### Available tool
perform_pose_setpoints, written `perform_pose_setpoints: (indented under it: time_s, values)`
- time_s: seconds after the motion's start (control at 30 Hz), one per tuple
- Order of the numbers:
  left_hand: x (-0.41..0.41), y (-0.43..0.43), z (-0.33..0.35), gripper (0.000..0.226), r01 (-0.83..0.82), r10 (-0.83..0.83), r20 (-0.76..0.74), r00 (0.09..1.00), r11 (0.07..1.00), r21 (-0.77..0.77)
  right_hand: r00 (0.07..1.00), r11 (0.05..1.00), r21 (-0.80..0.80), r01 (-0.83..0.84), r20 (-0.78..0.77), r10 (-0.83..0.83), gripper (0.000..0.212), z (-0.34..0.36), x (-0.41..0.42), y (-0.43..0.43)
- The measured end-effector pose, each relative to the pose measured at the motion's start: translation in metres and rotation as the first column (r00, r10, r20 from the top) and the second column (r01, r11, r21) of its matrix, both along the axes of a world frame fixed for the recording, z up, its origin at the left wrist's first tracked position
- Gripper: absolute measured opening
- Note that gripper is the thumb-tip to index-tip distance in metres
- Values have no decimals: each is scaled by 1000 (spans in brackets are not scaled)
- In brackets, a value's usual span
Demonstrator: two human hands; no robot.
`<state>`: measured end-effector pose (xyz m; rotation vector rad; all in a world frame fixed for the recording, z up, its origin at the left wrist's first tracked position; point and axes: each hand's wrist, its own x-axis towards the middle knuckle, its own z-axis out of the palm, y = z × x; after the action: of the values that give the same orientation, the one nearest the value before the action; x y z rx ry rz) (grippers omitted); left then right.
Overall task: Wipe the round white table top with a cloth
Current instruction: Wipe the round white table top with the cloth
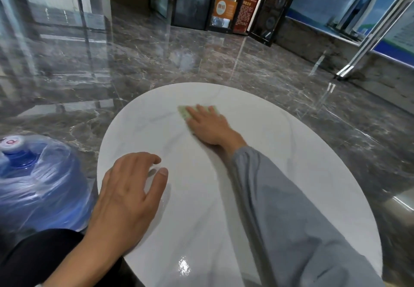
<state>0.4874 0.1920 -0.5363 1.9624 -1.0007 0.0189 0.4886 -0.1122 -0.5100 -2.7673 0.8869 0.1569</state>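
Dark veined marble floor (156,62) spreads glossy around the round white worktop (309,147), with glass doors and a framed poster (347,6) at the far walls.

Our right hand (208,127) reaches across to the far half of the worktop and lies flat on a pale green cloth (183,111). Its fingers (202,110) are straight and spread, pressing down on the cloth, not curled round it. We judge that the flat palm is there to keep the whole cloth in contact with the surface as it wipes. Only the cloth's far and left edges show from under the hand. The grey sleeve (280,208) passes low over the middle of the top.

Our left hand (127,188) rests on the near left part of the worktop, close to its rim, fingers loosely bent and holding nothing. It looks placed to brace us while the other arm stretches out. A bright glare near the closest edge shows how shiny the surface is; we cannot tell which parts have been wiped.

One container is in view: a large blue water jug (33,181) standing just beside the worktop on the left. It is wrapped in clear film, and its cap (13,143) is on. How full it is we cannot tell through the film.
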Motion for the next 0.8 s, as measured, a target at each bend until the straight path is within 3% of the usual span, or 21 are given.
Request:
perform_pose_setpoints:
  time_s: [0.1,0.23,0.4,0.47,0.53,0.67,0.8]
  values:
    - [1,-1,0,39,-18,16,34,999,999,37,970,970,-41,241,-14,-241,74,0,-73,-79]
    - [0,0,-3,40,-33,28,81,996,997,64,840,840,-58,539,-45,-541,63,1,-192,-150]
    - [1,0,-7,37,-21,12,112,994,997,78,716,722,-71,688,-97,-691,87,-27,-272,-259]
    - [0,-1,-9,39,-29,21,118,993,997,66,704,710,-70,701,-97,-704,80,-18,-253,-247]
    - [1,-4,-10,41,-37,32,144,989,999,32,744,748,-117,653,-87,-663,68,-2,-215,-217]
    - [7,-9,-12,40,-19,20,194,981,1000,-7,896,898,-48,438,-57,-441,60,14,-100,-175]
    - [8,-9,-15,41,-37,40,206,978,999,-18,998,998,-54,37,-43,-39,55,5,24,-79]
